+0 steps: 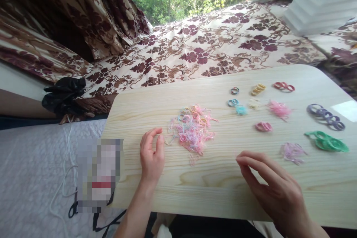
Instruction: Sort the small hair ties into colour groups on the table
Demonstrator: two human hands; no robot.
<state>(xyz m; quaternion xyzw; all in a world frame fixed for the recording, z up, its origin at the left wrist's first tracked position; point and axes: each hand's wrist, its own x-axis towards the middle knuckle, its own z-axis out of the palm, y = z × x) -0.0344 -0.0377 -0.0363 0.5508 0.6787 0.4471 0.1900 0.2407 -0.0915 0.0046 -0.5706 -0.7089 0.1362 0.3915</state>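
My left hand (152, 154) rests at the left of a mixed heap of hair ties (192, 130). Its fingers are curved, the thumb stands apart from them, and nothing shows between them. The heap is mostly pink, with pale purple, blue and yellow bands tangled in it. My right hand (275, 186) hovers over the table's right half, thumb and forefinger tips pinched together; anything between them is too small to make out. Close to it lies a pale purple bunch of thin bands (293, 153). Beyond are a small group of pink hair ties (263, 126) and a bright pink bunch (279, 109).
On the wooden table (217, 197), separate colour groups include green hair ties (327, 142), purple ties (326, 117), red ties (283, 86), yellow ties (258, 89) and a turquoise bunch (241, 110). A black bag (64, 95) sits left, beyond the table. Floral fabric covers the window ledge.
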